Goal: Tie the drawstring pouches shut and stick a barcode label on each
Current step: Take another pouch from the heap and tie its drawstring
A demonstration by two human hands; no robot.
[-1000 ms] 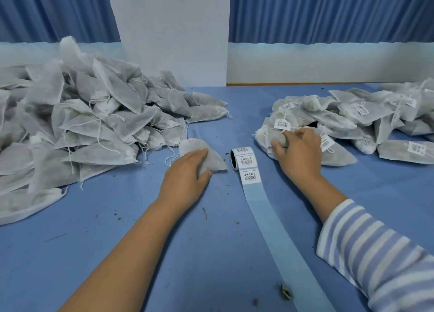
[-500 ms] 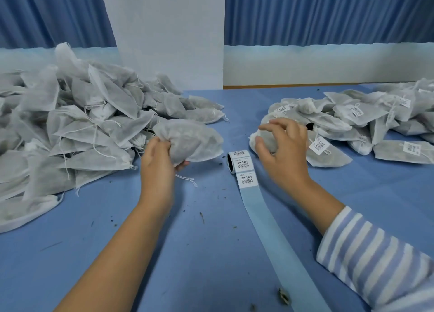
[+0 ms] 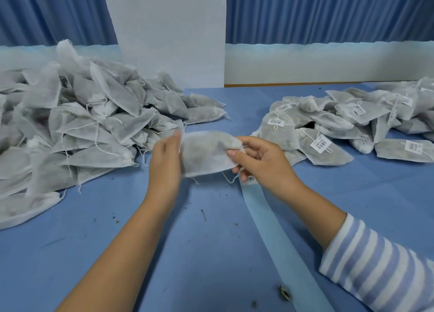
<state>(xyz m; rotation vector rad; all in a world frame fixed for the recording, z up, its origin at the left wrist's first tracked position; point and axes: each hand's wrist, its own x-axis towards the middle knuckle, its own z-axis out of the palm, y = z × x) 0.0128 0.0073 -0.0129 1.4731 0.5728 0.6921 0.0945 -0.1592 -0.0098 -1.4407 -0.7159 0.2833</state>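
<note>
head view. untied heap (image 3: pixel 77 128) at 9 o'clock: large, no labels visible, work left. left hand (image 3: pixel 164 161) just left of centre, fingers curled on one end of pouch (image 3: pixel 206 154), blurred. pouch at centre, no label on visible face, drawstring (image 3: pixel 229 179) dangling loose. right hand (image 3: pixel 260 163) pinches neck end, thumb on top. label strip (image 3: pixel 265 217) runs toward 5 o'clock. labelled heap (image 3: pixel 352 123) at 2 o'clock: smaller, done. judged under half complete.
</note>
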